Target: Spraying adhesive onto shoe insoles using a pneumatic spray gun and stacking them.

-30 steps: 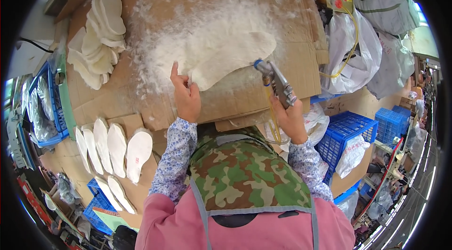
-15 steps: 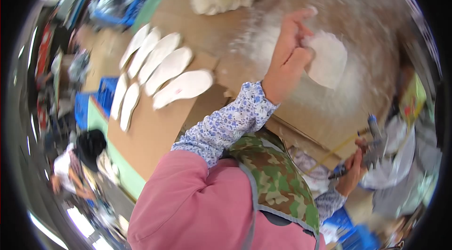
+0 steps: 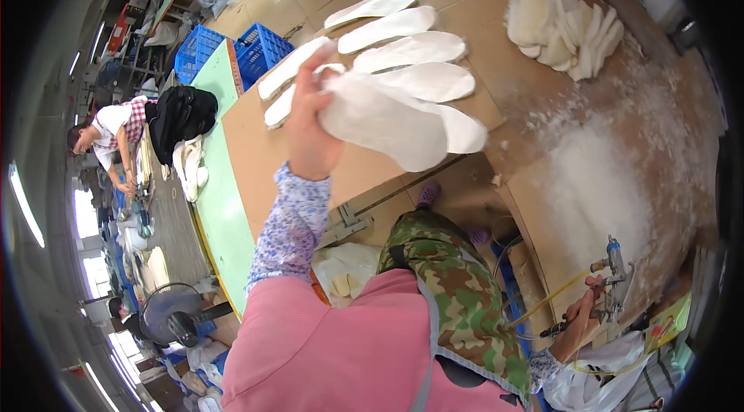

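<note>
My left hand (image 3: 311, 129) is closed on the edge of a white insole (image 3: 387, 119), held up over the left part of the table. Behind and partly under it, several white insoles (image 3: 422, 80) lie side by side on brown cardboard (image 3: 267, 152). Low on the right, my right hand (image 3: 577, 323) is wrapped round the handle of a metal spray gun (image 3: 616, 280) with a blue-topped part and a yellow hose (image 3: 552, 299). A loose pile of off-white insoles (image 3: 562, 28) sits at the far right of the table.
White residue (image 3: 593, 179) coats the table's right side. Blue crates (image 3: 263, 51) stand beyond the green table edge (image 3: 217, 113). A fan (image 3: 174, 319) is at lower left. Another person (image 3: 116, 133) works at a bench on the left. Plastic bags (image 3: 597, 381) lie at lower right.
My view has turned left. My left hand has carried the insole from above the white-coated area to over the row of insoles. My right hand still holds the spray gun.
</note>
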The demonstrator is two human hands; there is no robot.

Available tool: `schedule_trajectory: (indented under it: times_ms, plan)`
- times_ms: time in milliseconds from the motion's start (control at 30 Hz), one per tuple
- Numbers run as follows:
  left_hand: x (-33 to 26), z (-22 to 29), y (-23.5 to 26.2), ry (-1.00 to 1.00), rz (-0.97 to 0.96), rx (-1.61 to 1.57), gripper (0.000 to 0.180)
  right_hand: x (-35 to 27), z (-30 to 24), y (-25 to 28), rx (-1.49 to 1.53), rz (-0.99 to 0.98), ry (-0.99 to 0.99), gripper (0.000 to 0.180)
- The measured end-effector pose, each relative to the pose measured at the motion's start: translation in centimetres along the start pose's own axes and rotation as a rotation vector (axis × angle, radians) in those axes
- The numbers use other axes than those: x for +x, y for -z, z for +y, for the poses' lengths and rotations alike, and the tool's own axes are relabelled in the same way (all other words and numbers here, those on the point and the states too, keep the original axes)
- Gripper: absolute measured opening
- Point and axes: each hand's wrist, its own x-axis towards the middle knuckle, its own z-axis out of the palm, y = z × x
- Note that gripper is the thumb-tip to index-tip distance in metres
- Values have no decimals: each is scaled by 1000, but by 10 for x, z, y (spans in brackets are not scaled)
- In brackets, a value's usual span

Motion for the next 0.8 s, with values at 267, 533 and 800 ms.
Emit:
schedule_trajectory:
  times_ms: [267, 533, 800]
  plan:
    - [26, 14, 159, -77, 266, -183, 53, -24, -18, -86, -105, -41, -25, 34]
    - [1, -95, 368, -27, 737, 81, 48, -46, -16, -119, -183, -39, 7, 34]
    - [-57, -123, 403, 256, 910, 177, 62, -57, -16, -129, -170, -13, -4, 34]
